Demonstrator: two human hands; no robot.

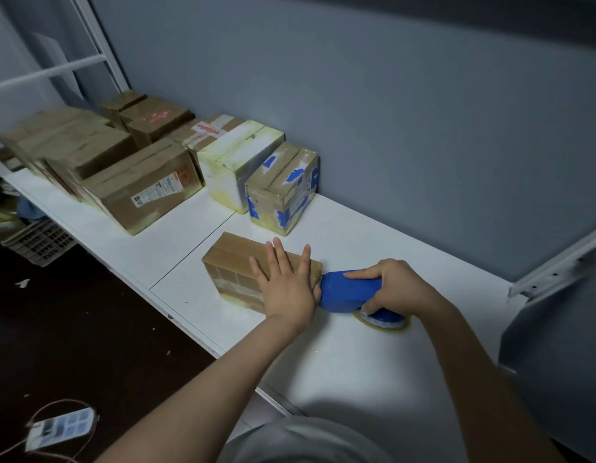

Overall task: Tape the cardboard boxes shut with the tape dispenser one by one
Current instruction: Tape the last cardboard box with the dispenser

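Other boxes (146,185) crowd the table's (340,362) far left; nearer, 1 small cardboard box (230,265) lies under the left hand (286,285), fingers straight, pressing flat; the right hand (398,285) wraps the blue tape dispenser (350,290) at the box's right end; too light a press could let the box skid, creasing the tape.

I've got one cardboard box (233,262) near-centre on the table (356,362), my left hand (285,284) flat on its top. Tape dispenser (351,290) sits against the box's right end, gripped by my right hand (398,285). Farther back, a row of boxes (236,162) runs left along the wall (390,128). Power strip (61,427) lies on the floor (89,329), near left. Crate (39,240) below the table's left edge.
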